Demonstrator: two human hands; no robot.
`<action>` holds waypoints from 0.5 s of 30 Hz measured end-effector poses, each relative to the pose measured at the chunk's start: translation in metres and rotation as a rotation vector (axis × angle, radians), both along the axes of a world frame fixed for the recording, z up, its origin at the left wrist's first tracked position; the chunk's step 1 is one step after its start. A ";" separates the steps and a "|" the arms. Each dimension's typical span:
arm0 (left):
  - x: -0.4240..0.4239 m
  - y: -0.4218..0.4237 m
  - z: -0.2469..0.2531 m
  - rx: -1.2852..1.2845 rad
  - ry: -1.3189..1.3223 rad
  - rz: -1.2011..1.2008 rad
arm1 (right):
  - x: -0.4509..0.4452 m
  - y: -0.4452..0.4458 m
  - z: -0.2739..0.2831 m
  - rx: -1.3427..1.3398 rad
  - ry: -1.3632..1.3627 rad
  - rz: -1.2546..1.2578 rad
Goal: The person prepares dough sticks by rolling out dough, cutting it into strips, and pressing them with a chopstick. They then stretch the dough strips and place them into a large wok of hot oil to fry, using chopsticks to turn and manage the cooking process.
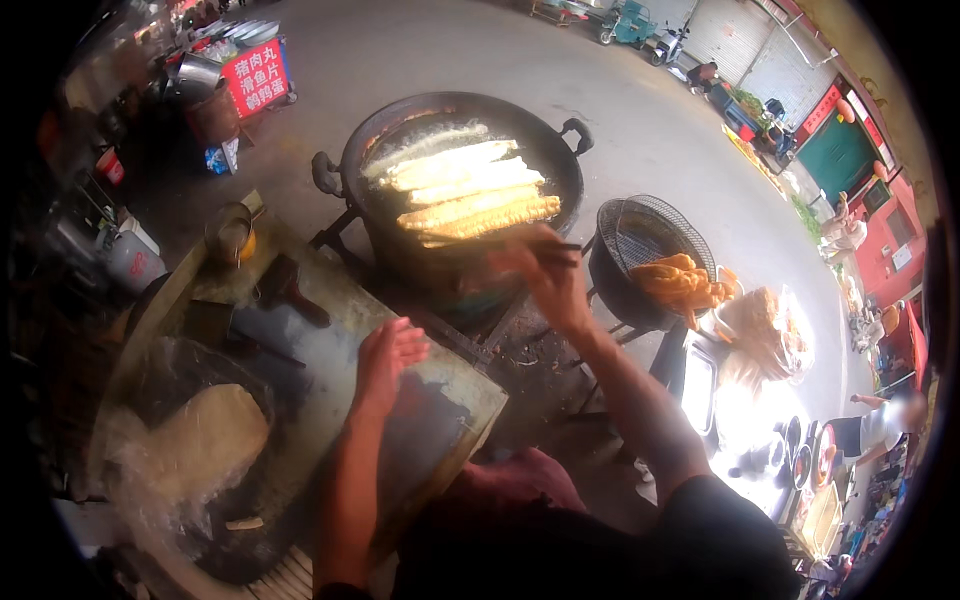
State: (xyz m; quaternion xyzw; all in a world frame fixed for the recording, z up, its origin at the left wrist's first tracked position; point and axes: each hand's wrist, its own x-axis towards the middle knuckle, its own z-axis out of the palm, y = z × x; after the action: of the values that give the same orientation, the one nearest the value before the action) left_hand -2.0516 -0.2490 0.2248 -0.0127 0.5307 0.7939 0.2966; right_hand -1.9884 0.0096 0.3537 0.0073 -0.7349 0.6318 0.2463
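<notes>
My right hand (551, 274) holds a pair of long dark chopsticks (559, 253) at the near rim of a wide black wok (575, 176). Several long dough sticks (480, 184) lie side by side in the wok's oil, the nearest ones more golden, the far one pale. Over the metal-topped worktable, my left hand (390, 356) is raised with its fingers extended and nothing in it. A slab of dough (214, 442) under clear plastic rests on the table's left part. Fried dough sticks (675, 285) are heaped in a round wire basket (656, 214) right of the wok.
A cleaver (214, 321) and a dark-handled tool (292, 292) lie on the worktable (450, 375). A metal bowl (229, 231) stands at its far corner. Plastic bags (761, 334) are beside the basket. A person (885, 427) stands at far right.
</notes>
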 end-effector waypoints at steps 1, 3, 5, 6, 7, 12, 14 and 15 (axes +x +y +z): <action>-0.018 -0.024 -0.033 -0.401 0.246 0.128 | -0.022 0.045 -0.006 0.201 0.088 -0.127; -0.064 -0.133 -0.124 -1.179 0.853 0.488 | -0.060 0.084 0.017 0.580 0.103 -0.253; -0.065 -0.111 -0.091 -1.704 0.566 0.464 | -0.076 0.173 -0.001 0.852 0.193 -0.198; -0.070 -0.140 -0.104 -1.903 0.664 0.478 | -0.088 0.181 -0.002 0.795 0.167 -0.127; -0.076 -0.160 -0.119 -1.951 0.665 0.495 | -0.101 0.188 -0.006 0.741 0.140 -0.054; -0.103 -0.183 -0.142 -1.643 0.583 0.429 | -0.134 0.228 -0.036 0.889 0.181 0.138; -0.113 -0.183 -0.146 -1.701 0.540 0.398 | -0.144 0.238 -0.043 0.827 0.113 0.126; -0.119 -0.174 -0.145 -1.720 0.525 0.381 | -0.149 0.242 -0.044 0.828 0.125 0.125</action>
State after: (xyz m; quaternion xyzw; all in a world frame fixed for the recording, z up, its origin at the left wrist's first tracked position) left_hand -2.1708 -0.4230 0.0796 -0.1356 0.9777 0.1382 -0.0811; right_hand -2.1372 0.2515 0.3099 0.1887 -0.9084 0.2955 0.2278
